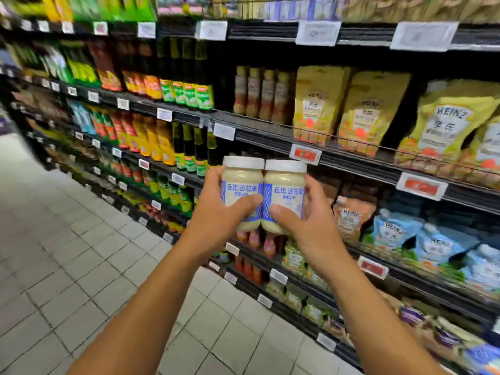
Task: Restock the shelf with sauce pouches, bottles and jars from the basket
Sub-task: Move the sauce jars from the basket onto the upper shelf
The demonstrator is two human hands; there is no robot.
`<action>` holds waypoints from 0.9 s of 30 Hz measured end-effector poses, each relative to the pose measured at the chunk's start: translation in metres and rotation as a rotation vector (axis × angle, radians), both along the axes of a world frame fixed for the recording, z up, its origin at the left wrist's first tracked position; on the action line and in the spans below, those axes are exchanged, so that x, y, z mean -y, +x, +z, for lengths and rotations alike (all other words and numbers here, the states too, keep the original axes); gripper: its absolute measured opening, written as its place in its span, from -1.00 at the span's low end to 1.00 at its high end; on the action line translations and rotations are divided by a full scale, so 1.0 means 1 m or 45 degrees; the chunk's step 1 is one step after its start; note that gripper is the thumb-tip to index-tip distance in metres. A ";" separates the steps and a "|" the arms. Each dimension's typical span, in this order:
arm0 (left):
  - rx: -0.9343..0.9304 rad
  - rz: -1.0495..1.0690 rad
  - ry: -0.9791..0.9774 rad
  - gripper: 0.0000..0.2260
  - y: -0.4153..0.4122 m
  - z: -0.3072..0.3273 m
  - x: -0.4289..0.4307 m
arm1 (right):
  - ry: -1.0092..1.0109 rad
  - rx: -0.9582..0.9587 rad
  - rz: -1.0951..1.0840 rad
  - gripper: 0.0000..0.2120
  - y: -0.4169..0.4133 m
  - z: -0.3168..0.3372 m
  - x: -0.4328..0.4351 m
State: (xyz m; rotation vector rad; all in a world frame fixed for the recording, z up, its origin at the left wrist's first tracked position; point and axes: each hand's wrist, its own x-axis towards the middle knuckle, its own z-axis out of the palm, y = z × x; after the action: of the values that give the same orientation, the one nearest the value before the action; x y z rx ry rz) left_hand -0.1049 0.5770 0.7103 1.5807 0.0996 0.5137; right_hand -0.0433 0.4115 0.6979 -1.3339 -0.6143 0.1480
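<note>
Two jars (263, 193) held upright, touching, between both hands (270, 220)

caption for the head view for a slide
Left hand holds the left jar, right hand the right jar, side by side before the shelf of yellow Heinz pouches.

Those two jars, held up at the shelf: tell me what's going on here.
A person is restocking a supermarket sauce aisle. The left hand grips the left jar and the right hand the right jar, both white-lidded salad dressing; they are upright, side by side and touching, in the air before the shelves. Neither is shelved yet. Yellow Heinz pouches stand higher up.
</note>
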 end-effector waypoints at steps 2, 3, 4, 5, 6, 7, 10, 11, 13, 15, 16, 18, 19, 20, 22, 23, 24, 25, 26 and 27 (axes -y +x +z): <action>0.037 0.058 0.026 -0.40 -0.003 0.008 -0.020 | 0.011 0.017 0.063 -0.40 0.003 0.010 -0.024; 0.056 0.081 0.028 -0.39 -0.003 0.012 -0.029 | 0.012 0.022 0.090 -0.40 0.006 0.014 -0.035; 0.078 0.100 0.022 -0.37 -0.003 0.016 -0.038 | 0.009 0.028 0.110 -0.39 0.009 0.018 -0.046; 0.097 0.120 0.017 -0.37 -0.001 0.020 -0.047 | 0.003 0.039 0.125 -0.37 0.013 0.022 -0.056; 0.117 0.136 0.021 -0.38 0.001 0.023 -0.055 | -0.001 0.059 0.135 -0.36 0.018 0.025 -0.066; 0.136 0.151 0.027 -0.40 0.005 0.027 -0.064 | 0.002 0.079 0.143 -0.37 0.024 0.029 -0.076; 0.182 0.180 0.042 -0.45 0.019 0.038 -0.088 | 0.045 0.124 0.198 -0.44 0.044 0.042 -0.103; 0.194 0.199 0.053 -0.47 0.026 0.042 -0.095 | 0.063 0.136 0.217 -0.45 0.052 0.047 -0.112; 0.219 0.229 0.067 -0.48 0.040 0.049 -0.110 | 0.094 0.162 0.255 -0.47 0.068 0.055 -0.128; 0.238 0.243 0.079 -0.48 0.058 0.057 -0.124 | 0.115 0.192 0.292 -0.48 0.086 0.064 -0.142; 0.247 0.249 0.088 -0.47 0.067 0.060 -0.131 | 0.120 0.204 0.309 -0.48 0.094 0.068 -0.149; 0.264 0.251 0.100 -0.44 0.086 0.068 -0.144 | 0.128 0.216 0.335 -0.48 0.113 0.077 -0.163; 0.271 0.249 0.103 -0.43 0.095 0.072 -0.150 | 0.136 0.224 0.339 -0.48 0.122 0.080 -0.170; 0.280 0.250 0.106 -0.42 0.104 0.076 -0.156 | 0.145 0.233 0.336 -0.47 0.132 0.083 -0.176; 0.305 0.266 0.123 -0.43 0.121 0.084 -0.167 | 0.150 0.249 0.314 -0.43 0.151 0.089 -0.188; 0.316 0.274 0.135 -0.44 0.129 0.088 -0.171 | 0.147 0.267 0.298 -0.39 0.159 0.093 -0.194; 0.324 0.275 0.146 -0.45 0.136 0.091 -0.177 | 0.145 0.284 0.289 -0.34 0.167 0.097 -0.200; 0.328 0.270 0.154 -0.46 0.142 0.094 -0.183 | 0.144 0.293 0.286 -0.30 0.174 0.100 -0.205; 0.334 0.261 0.164 -0.49 0.149 0.097 -0.189 | 0.142 0.299 0.285 -0.29 0.180 0.103 -0.211; 0.343 0.253 0.175 -0.51 0.154 0.100 -0.194 | 0.139 0.307 0.284 -0.28 0.186 0.106 -0.216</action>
State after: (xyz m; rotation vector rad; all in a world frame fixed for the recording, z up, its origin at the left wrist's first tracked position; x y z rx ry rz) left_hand 0.0494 0.7711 0.8105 1.6286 0.0162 0.9005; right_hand 0.1428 0.6273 0.8042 -1.1844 -0.9629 0.1333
